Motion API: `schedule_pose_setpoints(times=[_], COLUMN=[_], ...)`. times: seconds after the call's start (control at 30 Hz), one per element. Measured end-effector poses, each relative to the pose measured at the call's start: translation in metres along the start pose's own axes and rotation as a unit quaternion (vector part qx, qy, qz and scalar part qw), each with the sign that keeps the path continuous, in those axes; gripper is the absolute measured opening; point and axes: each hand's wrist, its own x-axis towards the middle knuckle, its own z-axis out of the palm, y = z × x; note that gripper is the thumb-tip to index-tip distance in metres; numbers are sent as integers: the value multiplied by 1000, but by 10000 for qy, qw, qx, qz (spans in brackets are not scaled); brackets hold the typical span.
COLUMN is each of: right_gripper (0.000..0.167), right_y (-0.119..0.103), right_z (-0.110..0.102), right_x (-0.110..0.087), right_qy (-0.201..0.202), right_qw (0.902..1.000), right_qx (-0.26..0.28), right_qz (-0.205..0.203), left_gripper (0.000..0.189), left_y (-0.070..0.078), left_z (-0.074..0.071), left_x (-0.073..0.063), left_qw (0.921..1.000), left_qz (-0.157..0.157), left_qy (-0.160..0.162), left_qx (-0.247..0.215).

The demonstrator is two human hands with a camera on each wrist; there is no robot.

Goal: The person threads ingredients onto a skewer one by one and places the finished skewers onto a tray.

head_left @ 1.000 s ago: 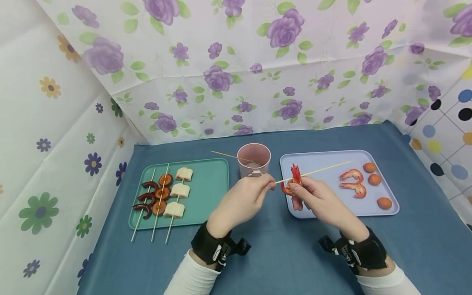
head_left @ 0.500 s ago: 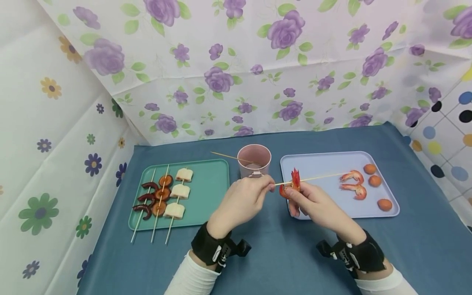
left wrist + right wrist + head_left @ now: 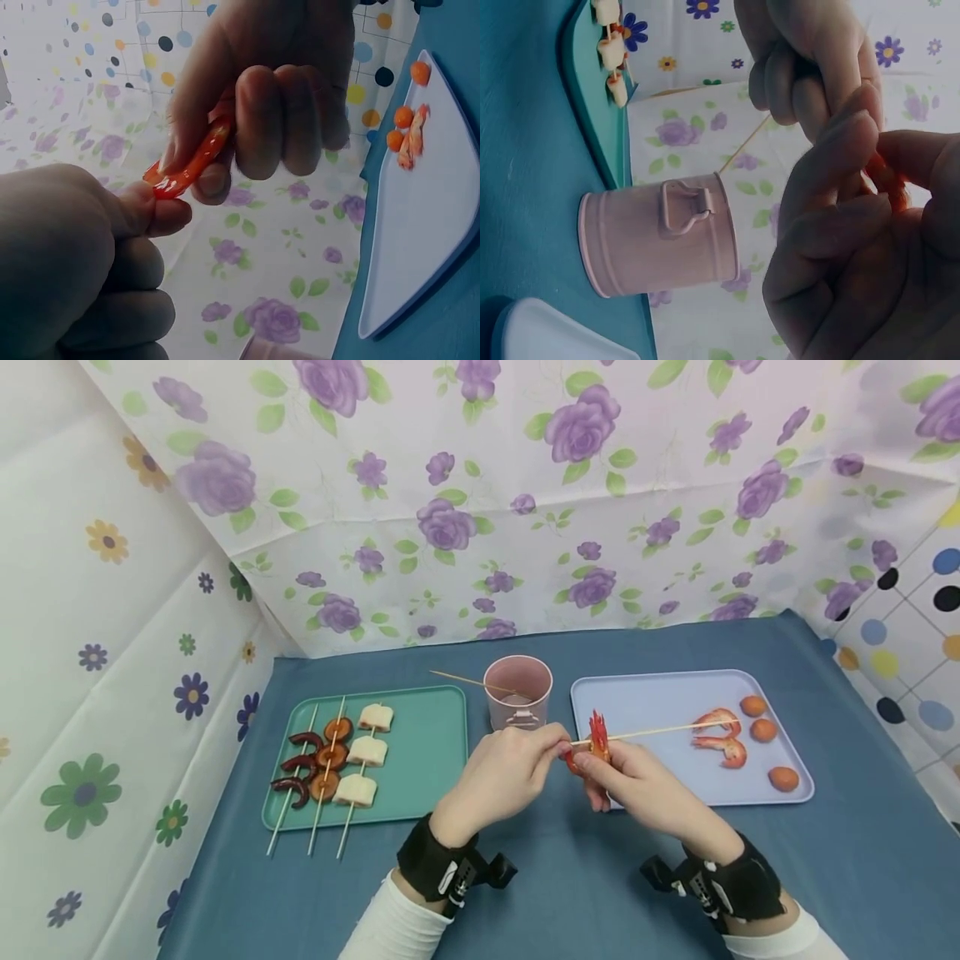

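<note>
Between the two hands, in the head view, a red-orange shrimp (image 3: 597,742) sits on a thin wooden skewer (image 3: 660,731). My left hand (image 3: 501,777) pinches the skewer's left end, its fingertips right at the shrimp. My right hand (image 3: 645,781) pinches the shrimp between thumb and fingers, the tail pointing up. The skewer's long free part reaches right over the lavender tray (image 3: 652,693). In the left wrist view the shrimp (image 3: 195,169) spans the gap between both sets of fingertips. Curled fingers hide most of it in the right wrist view.
Two more shrimp (image 3: 720,749) and several small orange-brown balls (image 3: 783,778) lie on the lavender tray. Behind the hands stands a pink bucket (image 3: 517,689) with a skewer leaning in it. At left, a green tray (image 3: 423,747) bears three loaded skewers (image 3: 330,758).
My left hand has moved right, closer to the shrimp. The skewer's far end has shifted right and down, now over the loose shrimp. My right hand has dropped slightly, still holding the shrimp.
</note>
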Motion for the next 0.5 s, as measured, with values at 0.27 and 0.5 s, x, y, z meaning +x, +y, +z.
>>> schedule_pose_setpoints(times=[0.27,0.5], right_gripper=[27,26], right_y=[5,8], right_z=[1,0], right_x=[1,2], right_qy=[-50,24], right_qw=[9997,9997], right_qx=[174,151], right_qz=[156,170], left_gripper=[13,15], left_y=[-1,-3], left_z=[-2,-5], left_x=[-1,-1], left_qw=[9997,9967], left_qz=[-181,-426], left_qy=[-142,-363], left_qx=[-81,-582])
